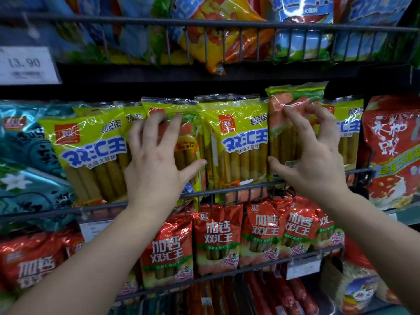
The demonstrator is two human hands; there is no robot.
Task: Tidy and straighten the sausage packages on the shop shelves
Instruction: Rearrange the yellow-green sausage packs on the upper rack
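Note:
Several yellow-green sausage packages stand in a row on the middle wire shelf (227, 189). My left hand (156, 160) spreads its fingers over one package (188, 142) in the middle of the row, thumb against its right edge. My right hand (311, 155) grips another package (293, 105) turned back side out, fingers curled over its upper part and thumb at its lower left edge. This one stands higher than its neighbours. Between the two hands a front-facing package (238, 142) stands upright. A further package (88, 153) leans at the left.
Red sausage packages (218, 237) fill the wire shelf below. Blue and yellow bags (227, 32) sit in the top basket. A price tag (27, 64) reading 13.90 hangs at the upper left. A red bag (391, 151) stands at the right, teal bags (25, 160) at the left.

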